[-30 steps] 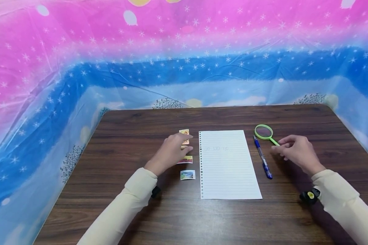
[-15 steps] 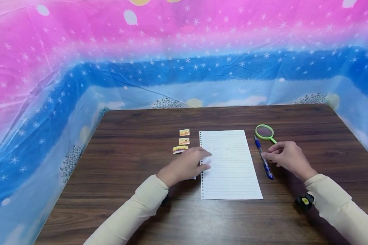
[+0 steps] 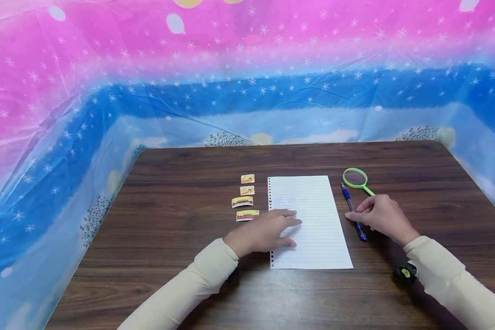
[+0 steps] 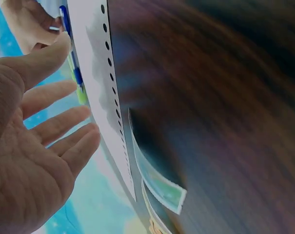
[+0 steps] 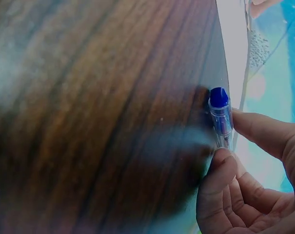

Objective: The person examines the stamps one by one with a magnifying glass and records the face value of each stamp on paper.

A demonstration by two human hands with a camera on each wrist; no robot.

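Head: your right hand (image 3: 381, 219) is nearer the pen (image 3: 346, 192), which lies at its left, long axis near-far, right of the paper (image 3: 313, 254). Left wrist: your left hand (image 4: 40, 151) spread, holding nothing. Right wrist: thumb and curled finger bracket the pen; whether gripped, can't tell.

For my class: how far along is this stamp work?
Done: stamps lie in a column beside the lined paper, which bears one row of figures. In hand: the right hand is at the pen, grip unclear; the left hand is over the paper. Remaining: probably more writing; visible paper below is blank.
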